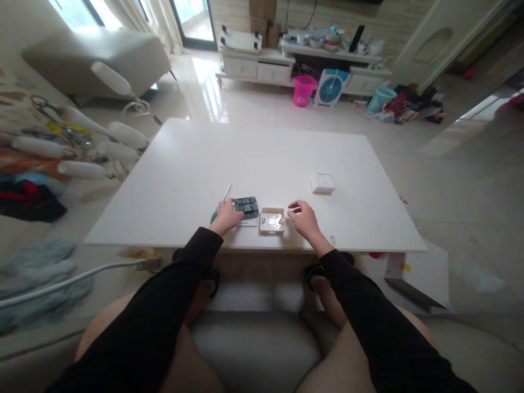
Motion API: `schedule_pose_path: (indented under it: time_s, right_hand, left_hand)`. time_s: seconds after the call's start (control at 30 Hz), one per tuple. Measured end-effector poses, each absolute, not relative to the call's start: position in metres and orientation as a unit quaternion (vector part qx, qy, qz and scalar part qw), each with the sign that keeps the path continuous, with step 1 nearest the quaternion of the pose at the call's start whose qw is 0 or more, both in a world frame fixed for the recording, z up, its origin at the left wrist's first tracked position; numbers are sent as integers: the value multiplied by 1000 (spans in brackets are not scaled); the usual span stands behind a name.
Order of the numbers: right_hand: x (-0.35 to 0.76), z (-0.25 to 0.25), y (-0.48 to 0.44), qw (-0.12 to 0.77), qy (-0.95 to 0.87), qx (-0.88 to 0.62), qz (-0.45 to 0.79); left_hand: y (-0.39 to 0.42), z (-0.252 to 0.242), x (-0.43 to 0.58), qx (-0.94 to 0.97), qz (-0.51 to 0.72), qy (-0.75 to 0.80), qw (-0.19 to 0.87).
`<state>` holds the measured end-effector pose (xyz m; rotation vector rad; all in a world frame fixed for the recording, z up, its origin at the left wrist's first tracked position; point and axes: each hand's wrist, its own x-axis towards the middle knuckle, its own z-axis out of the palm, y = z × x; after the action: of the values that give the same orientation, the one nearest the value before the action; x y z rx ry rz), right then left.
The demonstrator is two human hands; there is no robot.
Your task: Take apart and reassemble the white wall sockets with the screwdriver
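My left hand (227, 217) grips the left edge of a wall socket's dark back part (247, 207), which shows several square shapes. A screwdriver (227, 191) lies beside that hand; its metal shaft points away from me, and its green handle is partly covered by the fingers. Under the dark part a white flat piece (249, 222) peeks out. In front of me rests an open white mounting box (272, 221), hollow side up. Just right of it, my right hand (303, 220) hovers with curved fingers apart, nothing visible in them. Farther right stands a white boxed socket (323, 183).
The white table (196, 153) spans the view, its near edge close to my knees. A small clear item (332, 239) lies near that edge by my right wrist. Beyond the table are a pink basket (304, 91), a blue fan (331, 87) and a cluttered cabinet (275, 72).
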<state>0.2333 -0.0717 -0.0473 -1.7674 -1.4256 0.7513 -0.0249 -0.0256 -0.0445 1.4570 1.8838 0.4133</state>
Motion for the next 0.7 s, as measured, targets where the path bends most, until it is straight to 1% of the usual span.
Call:
schedule_pose_path:
  time_s: [0.1, 0.23, 0.33, 0.53, 0.7]
  right_hand:
    - [231, -43, -72, 364, -551, -688, 299]
    - [227, -39, -72, 366, -546, -690, 304]
    - [224, -35, -73, 363, -544, -689, 312]
    - [222, -32, -74, 356, -549, -686, 318]
    - [222, -32, -74, 355, -552, -686, 315]
  left_hand:
    - [-22, -51, -29, 618, 108, 713, 313]
    - [-17, -64, -36, 710, 76, 644, 275]
    - [-16, -70, -37, 745, 42, 621, 239]
    - [-19, -61, -29, 754, -10, 633, 174]
    - [-23, -48, -26, 750, -22, 643, 154]
